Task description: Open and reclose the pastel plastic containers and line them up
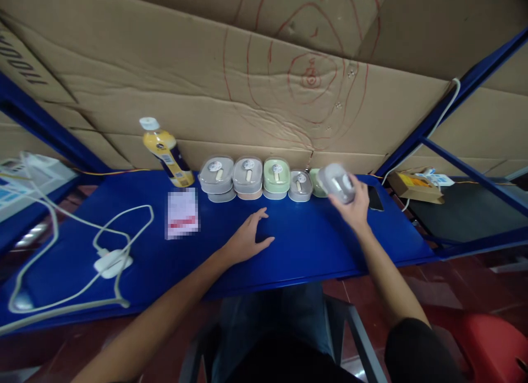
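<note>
My right hand is closed around a grey food container with a clear lid, tilted and raised off the blue table at the right end of a row. Partly behind it stands a green container. To its left come a single grey container, then stacks topped by a green container, a grey container and another grey container. My left hand hovers in front of the row, fingers apart, with nothing in it.
A yellow drink bottle stands at the back left, behind a blurred-out card. White cables and a white adapter lie on the left of the blue table. A phone lies beyond my right hand; cardboard walls the back.
</note>
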A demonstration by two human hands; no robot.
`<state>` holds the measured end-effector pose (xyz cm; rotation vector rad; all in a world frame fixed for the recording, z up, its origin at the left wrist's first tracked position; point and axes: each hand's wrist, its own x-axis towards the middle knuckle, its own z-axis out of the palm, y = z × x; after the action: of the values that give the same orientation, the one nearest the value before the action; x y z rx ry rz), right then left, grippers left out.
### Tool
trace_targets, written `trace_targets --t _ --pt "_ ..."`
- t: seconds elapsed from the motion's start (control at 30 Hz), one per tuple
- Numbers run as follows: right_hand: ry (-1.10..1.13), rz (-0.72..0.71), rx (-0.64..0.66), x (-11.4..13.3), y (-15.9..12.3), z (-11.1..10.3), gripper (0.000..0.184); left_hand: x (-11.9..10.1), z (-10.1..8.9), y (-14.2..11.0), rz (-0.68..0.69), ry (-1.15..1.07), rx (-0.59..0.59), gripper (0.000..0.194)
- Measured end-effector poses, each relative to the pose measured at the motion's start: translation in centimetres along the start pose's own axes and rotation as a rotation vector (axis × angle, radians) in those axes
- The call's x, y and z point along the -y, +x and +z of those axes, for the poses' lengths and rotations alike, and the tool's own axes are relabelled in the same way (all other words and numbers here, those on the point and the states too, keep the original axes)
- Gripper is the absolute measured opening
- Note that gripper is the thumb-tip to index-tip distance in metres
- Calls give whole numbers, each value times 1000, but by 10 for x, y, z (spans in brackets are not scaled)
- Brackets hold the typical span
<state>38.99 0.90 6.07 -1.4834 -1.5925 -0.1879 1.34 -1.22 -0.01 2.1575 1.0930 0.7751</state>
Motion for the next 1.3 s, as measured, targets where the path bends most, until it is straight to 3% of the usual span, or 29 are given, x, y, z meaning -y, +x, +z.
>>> trace_targets --t 0.07,0.17,0.37,0.47,0.57,0.67,0.73,0.8,0.9,1.03,1.17,1.23,1.3 --pt "-172 174 -82 -21 29 3 87 0 0 0 6 2 -7 85" --pt "-344 327 -17 -42 59 16 88 -1 1 1 13 8 -9 82" --pt "-505 425 95 -50 68 36 84 1 2 1 38 23 -9 78" --pt "-539 343 8 -41 61 34 87 2 2 1 38 31 -3 78" --pt "-495 73 -17 -15 47 36 75 1 1 1 39 37 8 77" --pt "-349 -243 232 20 30 51 64 -1 1 1 43 49 16 76" --pt "-315 -347 423 39 19 65 67 -2 0 1 45 52 11 75" --pt "-331 -342 530 52 7 78 73 -2 1 1 49 54 10 73" --pt "-375 -318 560 63 -11 79 79 -1 2 1 54 65 13 72" --pt "-305 -286 470 73 -37 52 63 -2 2 1 55 44 -6 74" --pt "-314 -35 381 81 -53 30 71 -6 -1 0 38 -10 -14 91" --pt "-322 29 459 85 -54 25 79 -7 -2 0 39 -32 -8 102" --pt "-252 -50 594 89 -52 24 76 -6 -4 0 53 -61 -12 111"
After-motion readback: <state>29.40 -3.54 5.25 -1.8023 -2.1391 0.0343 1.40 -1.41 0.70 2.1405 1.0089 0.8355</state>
